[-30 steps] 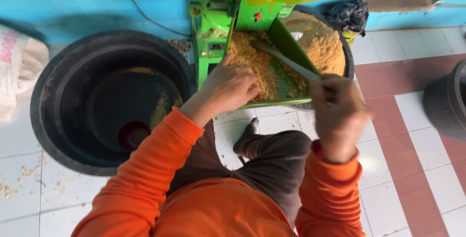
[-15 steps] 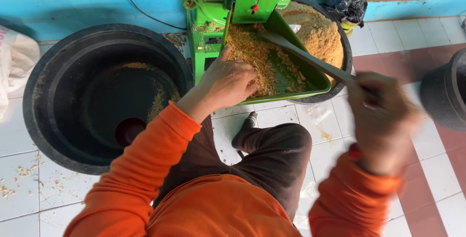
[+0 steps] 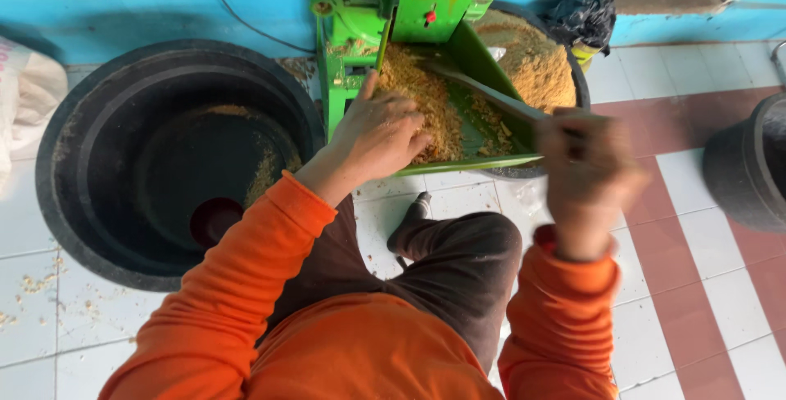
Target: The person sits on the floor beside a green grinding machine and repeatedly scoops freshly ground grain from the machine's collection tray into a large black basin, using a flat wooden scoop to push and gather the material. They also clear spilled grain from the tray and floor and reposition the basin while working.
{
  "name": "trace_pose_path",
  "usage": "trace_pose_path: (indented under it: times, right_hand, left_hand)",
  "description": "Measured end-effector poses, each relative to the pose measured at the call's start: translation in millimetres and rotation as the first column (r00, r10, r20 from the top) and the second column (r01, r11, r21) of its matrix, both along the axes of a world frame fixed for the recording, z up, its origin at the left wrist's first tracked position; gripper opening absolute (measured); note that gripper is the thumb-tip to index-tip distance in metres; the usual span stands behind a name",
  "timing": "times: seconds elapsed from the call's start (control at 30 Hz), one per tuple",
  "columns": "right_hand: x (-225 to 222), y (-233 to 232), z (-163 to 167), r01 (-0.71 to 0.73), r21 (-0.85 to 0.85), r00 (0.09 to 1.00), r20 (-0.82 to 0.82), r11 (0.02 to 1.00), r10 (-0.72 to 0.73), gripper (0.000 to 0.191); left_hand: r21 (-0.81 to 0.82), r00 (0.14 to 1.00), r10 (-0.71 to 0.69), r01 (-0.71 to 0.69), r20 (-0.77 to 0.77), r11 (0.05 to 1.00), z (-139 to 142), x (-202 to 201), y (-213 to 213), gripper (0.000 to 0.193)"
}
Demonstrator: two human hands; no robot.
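The left hand (image 3: 378, 131) lies flat and open, fingers spread, on the heap of yellow-brown meal (image 3: 422, 105) inside the green tray (image 3: 483, 158) of the green machine (image 3: 368, 15). The right hand (image 3: 585, 162) is closed around the handle of a long grey stick (image 3: 483, 89), whose far end lies in the meal; this hand is blurred. Behind the tray stands 1 round basin (image 3: 540, 64) full of the same meal. On the left, just beside the machine, is 1 big black tub (image 3: 164, 158), almost empty, with a small red cup (image 3: 214, 220) inside. On the right, the tiled floor (image 3: 671, 228) is open up to a dark bucket (image 3: 749, 171) at the edge.
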State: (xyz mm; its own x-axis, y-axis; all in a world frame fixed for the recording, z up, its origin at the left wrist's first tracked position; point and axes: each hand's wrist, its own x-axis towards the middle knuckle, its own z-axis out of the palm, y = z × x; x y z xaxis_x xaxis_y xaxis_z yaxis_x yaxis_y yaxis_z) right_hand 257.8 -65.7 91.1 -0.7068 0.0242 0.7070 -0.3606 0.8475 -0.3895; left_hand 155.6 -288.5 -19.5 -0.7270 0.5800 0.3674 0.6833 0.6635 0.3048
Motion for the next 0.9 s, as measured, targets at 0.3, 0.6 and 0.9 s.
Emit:
trace_pose_path:
  times: [0.3, 0.6, 0.9]
  right_hand:
    - [-21, -35, -25, -0.093, 0.100, 0.995, -0.018, 0.991, 0.095, 0.013]
    - [-21, -52, -44, -0.062, 0.052, 0.997, -0.033, 0.997, 0.064, 0.013]
    - [61, 71, 18, 0.033, -0.004, 0.997, 0.073, 0.999, -0.033, 0.015]
  left_hand:
    - [-0.057, 0.996, 0.075, -0.072, 0.055, 0.996, 12, 9, 0, 0.034]
    - [-0.116, 0.994, 0.097, -0.092, 0.042, 0.989, 18, 9, 0, 0.038]
    - [-0.224, 0.927, -0.295, 0.346, 0.233, 0.911, 17, -22, 23, 0.036]
